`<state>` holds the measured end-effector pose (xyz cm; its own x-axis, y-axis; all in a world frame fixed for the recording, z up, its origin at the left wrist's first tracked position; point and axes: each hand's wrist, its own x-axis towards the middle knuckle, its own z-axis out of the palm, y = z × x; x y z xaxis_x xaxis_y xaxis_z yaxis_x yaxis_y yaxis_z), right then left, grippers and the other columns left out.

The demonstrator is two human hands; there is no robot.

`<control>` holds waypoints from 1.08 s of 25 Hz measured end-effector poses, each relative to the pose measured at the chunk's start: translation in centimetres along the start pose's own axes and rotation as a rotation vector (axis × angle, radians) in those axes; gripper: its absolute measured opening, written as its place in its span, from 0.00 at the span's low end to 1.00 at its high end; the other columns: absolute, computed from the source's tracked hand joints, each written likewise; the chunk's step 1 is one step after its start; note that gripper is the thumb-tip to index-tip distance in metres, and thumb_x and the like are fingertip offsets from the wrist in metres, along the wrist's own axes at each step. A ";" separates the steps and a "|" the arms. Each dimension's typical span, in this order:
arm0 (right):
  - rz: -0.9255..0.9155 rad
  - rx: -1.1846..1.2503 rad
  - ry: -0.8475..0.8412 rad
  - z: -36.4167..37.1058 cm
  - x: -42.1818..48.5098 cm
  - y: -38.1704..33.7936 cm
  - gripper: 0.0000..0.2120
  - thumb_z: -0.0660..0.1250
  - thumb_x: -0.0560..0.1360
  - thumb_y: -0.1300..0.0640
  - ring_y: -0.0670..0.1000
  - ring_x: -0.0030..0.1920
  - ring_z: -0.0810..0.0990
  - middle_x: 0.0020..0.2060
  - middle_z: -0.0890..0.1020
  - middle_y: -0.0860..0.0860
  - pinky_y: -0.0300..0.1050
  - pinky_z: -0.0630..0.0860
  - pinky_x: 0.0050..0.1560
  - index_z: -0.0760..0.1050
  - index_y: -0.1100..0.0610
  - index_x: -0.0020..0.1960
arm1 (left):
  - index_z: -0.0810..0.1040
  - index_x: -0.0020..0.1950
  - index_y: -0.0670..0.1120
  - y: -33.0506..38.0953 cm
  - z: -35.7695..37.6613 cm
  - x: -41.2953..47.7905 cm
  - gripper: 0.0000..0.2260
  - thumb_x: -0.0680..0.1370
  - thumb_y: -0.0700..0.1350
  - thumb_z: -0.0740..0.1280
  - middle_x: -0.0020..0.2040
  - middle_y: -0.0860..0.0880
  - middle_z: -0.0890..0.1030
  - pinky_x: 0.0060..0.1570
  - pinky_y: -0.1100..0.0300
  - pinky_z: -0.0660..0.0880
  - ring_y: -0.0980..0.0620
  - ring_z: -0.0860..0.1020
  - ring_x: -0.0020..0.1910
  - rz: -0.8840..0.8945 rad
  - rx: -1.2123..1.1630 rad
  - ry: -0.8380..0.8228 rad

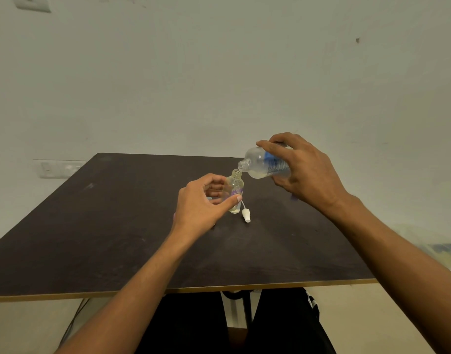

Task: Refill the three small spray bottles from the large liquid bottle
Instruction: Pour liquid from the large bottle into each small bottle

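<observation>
— Where does the small spray bottle (236, 190) stand?

— Upright on the dark bench (91, 226), a little toward 1 o'clock from the bench's middle. Its neck is open, and some pale liquid sits at its bottom.

— And the person's hands?

— The left hand (204, 200) grasps that bottle from its 9 o'clock side, fingers curled behind it and the thumb across its front. The right hand (303, 169) is wrapped over the large liquid bottle (262, 164), fingers on top and thumb beneath.

— How is the large one held?

— Tipped nearly flat in the air, at 2 o'clock from the small bottle. Its uncapped mouth points to 8 o'clock, just beside the small neck. Pale liquid pools along its lower side.

— Anything else nearby?

— A white spray cap (246, 215) with its thin tube lies on the bench at 5 o'clock from the small bottle's base, just beside it.
</observation>
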<state>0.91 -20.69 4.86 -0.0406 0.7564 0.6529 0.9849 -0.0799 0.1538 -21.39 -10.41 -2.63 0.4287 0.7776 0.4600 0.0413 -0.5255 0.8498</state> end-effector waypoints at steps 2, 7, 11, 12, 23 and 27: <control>-0.003 0.001 0.002 0.0 0.0 0.0 0.36 0.79 0.72 0.59 0.54 0.62 0.78 0.67 0.76 0.50 0.48 0.82 0.48 0.73 0.47 0.77 | 0.85 0.56 0.50 0.0 0.0 0.0 0.18 0.69 0.51 0.83 0.48 0.56 0.87 0.50 0.67 0.82 0.63 0.85 0.48 -0.001 0.000 -0.002; -0.010 0.003 0.010 0.1 0.0 0.1 0.36 0.79 0.71 0.59 0.55 0.62 0.78 0.67 0.76 0.51 0.51 0.83 0.48 0.73 0.46 0.76 | 0.85 0.57 0.49 -0.2 0.2 0.1 0.19 0.69 0.51 0.83 0.48 0.56 0.87 0.50 0.66 0.83 0.63 0.85 0.49 -0.001 0.004 -0.005; -0.018 -0.013 0.016 0.2 -0.1 0.4 0.36 0.80 0.72 0.58 0.56 0.62 0.78 0.67 0.77 0.51 0.52 0.83 0.51 0.73 0.46 0.76 | 0.85 0.57 0.50 -0.3 0.5 0.1 0.19 0.69 0.51 0.83 0.48 0.56 0.87 0.50 0.66 0.83 0.63 0.85 0.48 -0.005 -0.004 -0.011; -0.021 -0.015 0.020 0.2 -0.1 0.4 0.36 0.80 0.71 0.58 0.56 0.63 0.78 0.67 0.77 0.52 0.53 0.83 0.52 0.73 0.47 0.76 | 0.85 0.57 0.50 -0.3 0.5 0.1 0.19 0.69 0.51 0.83 0.48 0.57 0.87 0.49 0.67 0.82 0.63 0.85 0.48 -0.005 -0.001 -0.011; -0.029 -0.026 0.021 0.1 -0.1 0.4 0.36 0.81 0.71 0.59 0.58 0.63 0.79 0.67 0.77 0.53 0.54 0.82 0.54 0.73 0.47 0.76 | 0.85 0.57 0.51 -0.7 0.7 0.1 0.19 0.69 0.52 0.83 0.49 0.57 0.87 0.46 0.73 0.79 0.66 0.84 0.49 -0.005 0.010 -0.008; -0.020 -0.025 0.020 0.0 -0.1 0.3 0.35 0.80 0.71 0.59 0.58 0.63 0.79 0.67 0.77 0.53 0.53 0.81 0.53 0.74 0.47 0.76 | 0.85 0.57 0.51 -0.7 0.8 0.1 0.19 0.69 0.52 0.83 0.48 0.57 0.87 0.47 0.71 0.80 0.65 0.84 0.49 -0.009 0.006 -0.007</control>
<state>1.21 -20.77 4.81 -0.0639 0.7448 0.6643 0.9793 -0.0815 0.1855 -20.67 -10.21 -3.37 0.4344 0.7800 0.4504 0.0506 -0.5204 0.8524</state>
